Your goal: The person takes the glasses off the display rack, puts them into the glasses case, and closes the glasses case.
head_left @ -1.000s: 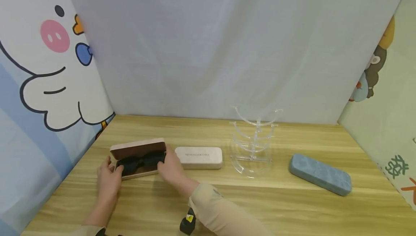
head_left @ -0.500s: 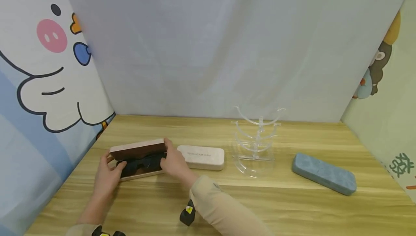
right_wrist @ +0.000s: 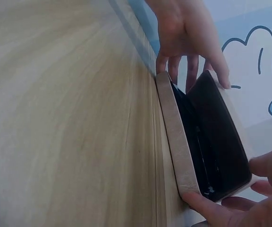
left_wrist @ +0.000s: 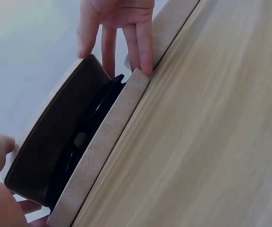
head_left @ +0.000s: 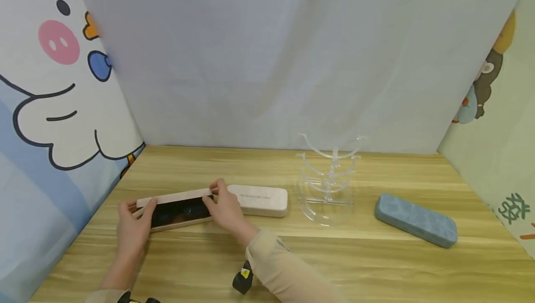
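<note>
A pale pinkish glasses case [head_left: 174,197] with a dark lining lies at the left of the table, its lid partly lowered. Inside are black sunglasses [head_left: 184,212], partly covered by the lid; the left wrist view shows their dark frame [left_wrist: 98,111] along the base. My left hand [head_left: 133,231] grips the case's left end, thumb at the lid's front edge and fingers behind. At the opposite end, my right hand [head_left: 227,210] holds the case the same way. In the right wrist view the case's base [right_wrist: 174,135] rests on the table.
A closed whitish glasses case [head_left: 259,201] with printed lettering sits just right of my right hand. Beyond it stands a clear tiered display stand [head_left: 328,197]. A blue case [head_left: 415,220] lies slanted at the right. Cloth backdrops border the wooden table [head_left: 334,261].
The lid has come down toward the base, covering more of the sunglasses. Both thumbs have shifted up to the lid's edge. The other cases and the stand stay put.
</note>
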Action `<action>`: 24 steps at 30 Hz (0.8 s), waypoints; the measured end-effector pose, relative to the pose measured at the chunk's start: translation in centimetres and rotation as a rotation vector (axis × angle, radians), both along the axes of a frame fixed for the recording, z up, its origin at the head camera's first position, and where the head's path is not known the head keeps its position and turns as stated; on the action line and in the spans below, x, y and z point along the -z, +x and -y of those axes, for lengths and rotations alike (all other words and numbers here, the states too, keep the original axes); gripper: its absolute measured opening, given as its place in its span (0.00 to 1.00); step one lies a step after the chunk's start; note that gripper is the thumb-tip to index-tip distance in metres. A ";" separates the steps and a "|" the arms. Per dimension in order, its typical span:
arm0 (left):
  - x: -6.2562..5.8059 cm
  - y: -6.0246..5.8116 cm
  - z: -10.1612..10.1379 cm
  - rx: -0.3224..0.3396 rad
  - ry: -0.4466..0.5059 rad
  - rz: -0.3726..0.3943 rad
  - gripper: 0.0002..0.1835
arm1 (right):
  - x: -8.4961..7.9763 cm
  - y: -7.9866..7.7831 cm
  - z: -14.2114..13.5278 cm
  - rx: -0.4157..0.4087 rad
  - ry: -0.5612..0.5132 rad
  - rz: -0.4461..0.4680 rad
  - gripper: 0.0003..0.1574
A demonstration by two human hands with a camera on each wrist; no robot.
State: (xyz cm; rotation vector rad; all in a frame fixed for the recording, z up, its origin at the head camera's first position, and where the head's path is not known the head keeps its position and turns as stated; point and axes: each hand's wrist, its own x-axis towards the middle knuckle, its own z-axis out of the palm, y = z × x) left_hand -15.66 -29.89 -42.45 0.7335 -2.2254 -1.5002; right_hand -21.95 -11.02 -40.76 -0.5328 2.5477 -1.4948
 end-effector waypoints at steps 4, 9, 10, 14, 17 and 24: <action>0.2 0.0 0.2 -0.044 -0.001 -0.012 0.30 | -0.1 -0.2 0.0 0.028 -0.011 0.003 0.08; 0.2 0.0 0.2 -0.052 0.045 -0.036 0.28 | -0.3 -0.3 -0.1 0.048 -0.022 0.012 0.05; 0.1 0.0 0.2 -0.058 0.052 -0.037 0.28 | -0.3 -0.3 -0.1 0.043 -0.024 0.015 0.05; 0.1 -0.1 0.4 -0.050 0.051 -0.005 0.23 | -0.1 -0.4 -0.2 0.044 -0.059 0.067 0.04; 0.3 0.0 0.4 -0.016 0.092 0.039 0.24 | 0.2 -0.4 -0.4 0.040 -0.060 0.084 0.05; -0.5 -0.1 -0.1 -0.038 0.158 0.011 0.30 | 0.1 0.5 -2.1 -0.021 -0.040 0.031 0.08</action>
